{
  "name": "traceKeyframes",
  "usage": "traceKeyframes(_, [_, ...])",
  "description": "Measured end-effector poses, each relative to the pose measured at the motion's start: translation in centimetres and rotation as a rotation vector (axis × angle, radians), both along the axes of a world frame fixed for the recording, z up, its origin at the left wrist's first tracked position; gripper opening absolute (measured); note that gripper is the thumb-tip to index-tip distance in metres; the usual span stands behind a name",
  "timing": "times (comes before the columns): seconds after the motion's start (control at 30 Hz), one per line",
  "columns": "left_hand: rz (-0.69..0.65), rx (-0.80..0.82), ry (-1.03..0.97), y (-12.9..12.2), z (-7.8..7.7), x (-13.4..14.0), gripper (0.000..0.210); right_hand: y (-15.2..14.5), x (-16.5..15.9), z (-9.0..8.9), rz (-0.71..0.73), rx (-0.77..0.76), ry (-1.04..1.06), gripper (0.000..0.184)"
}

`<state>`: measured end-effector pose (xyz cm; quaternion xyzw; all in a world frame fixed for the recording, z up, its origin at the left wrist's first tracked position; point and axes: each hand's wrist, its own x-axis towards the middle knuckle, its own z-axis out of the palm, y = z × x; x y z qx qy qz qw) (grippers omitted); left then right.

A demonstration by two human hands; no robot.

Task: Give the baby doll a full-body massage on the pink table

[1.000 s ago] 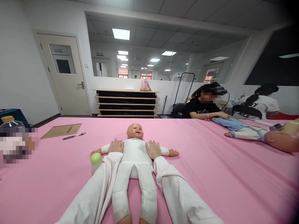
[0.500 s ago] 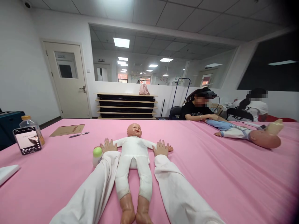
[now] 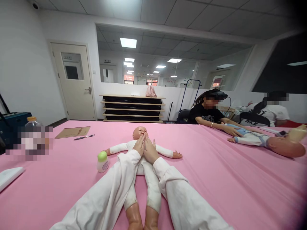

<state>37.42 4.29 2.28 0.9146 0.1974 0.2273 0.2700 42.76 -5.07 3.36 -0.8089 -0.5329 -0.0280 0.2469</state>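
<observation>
A baby doll [image 3: 151, 182] in a white cloth body lies on its back on the pink-covered table, arms spread and feet toward me. Over its upper chest, just below the chin, my left hand [image 3: 139, 145] and my right hand [image 3: 150, 150] are side by side. Their fingers are stretched out, with the fingertips near the doll's mouth. I cannot tell whether the palms press on the chest. Neither hand holds anything. Beside the doll's arm on the left stands a small white bottle [image 3: 103, 162] with a green cap.
A brown notebook [image 3: 72, 132] and a pen [image 3: 84, 137] lie at the left on the pink cloth [image 3: 59, 172]. A white object [image 3: 9, 177] sits at the left edge. Across the table, a person [image 3: 207, 110] in a headset handles another doll [image 3: 254, 140].
Both my hands have left the doll's outstretched arms and come together over its upper chest. The person across has moved a hand along the other doll. The view has shifted slightly.
</observation>
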Motion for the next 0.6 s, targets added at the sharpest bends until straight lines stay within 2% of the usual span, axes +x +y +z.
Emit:
traceKeyframes(0.13, [0.034, -0.015, 0.212, -0.3, -2.7, -0.3, 0.052, 0.7, 1.0, -3.3, 0.102, -0.044, 0.141, 0.064])
traceKeyframes(0.23, [0.082, 0.008, 0.270, -0.6, -3.1, -0.6, 0.052, 0.8, 1.8, -4.7, 0.122, -0.047, 0.165, 0.064])
traceKeyframes(0.37, [0.136, 0.007, 0.322, -1.0, -2.3, -0.8, 0.050, 0.7, 1.8, -4.6, 0.102, -0.047, 0.135, 0.064])
traceKeyframes(0.6, [0.192, -0.011, 0.351, -1.0, -2.1, -1.4, 0.049, 0.1, 1.1, -4.3, -0.055, -0.127, 0.125, 0.064])
